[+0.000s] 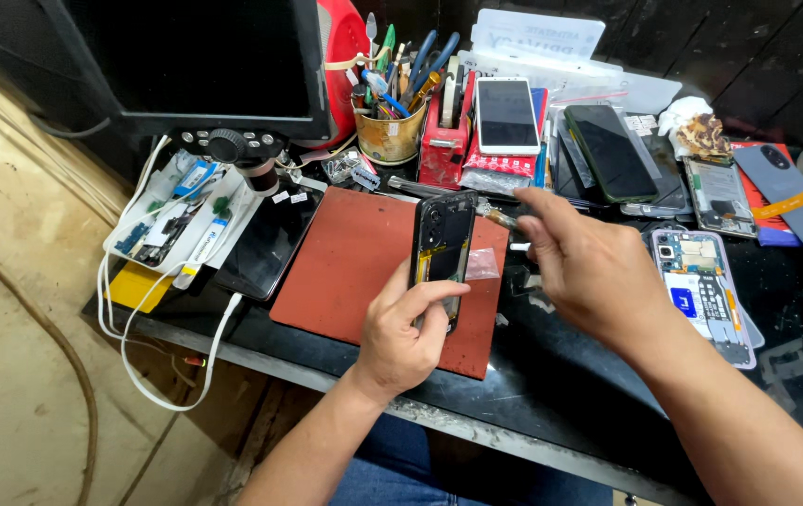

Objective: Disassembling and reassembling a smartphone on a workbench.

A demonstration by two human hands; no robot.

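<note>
Head view: the left hand (408,330) pinches the opened phone (442,253) upright over the red mat (345,258) near the counter's front edge, long axis vertical. The right hand (589,267) pinches a brush (498,217) at its top-right corner.

A black workbench (551,394) with a worn metal front edge carries a crowded spread of phone repair gear. A red-brown rubber mat (345,258) lies at its centre, a dark tablet (265,245) just beside it on the left and a white tray of small circuit parts (172,220) further left. A yellow card (134,286) pokes from under the tray. Toward the back stand a gold tin of tools (390,136) and a red tape dispenser (445,150). To the right lie a green-edged phone (610,153), an opened phone (706,290) and a grey back cover (790,192).
</note>
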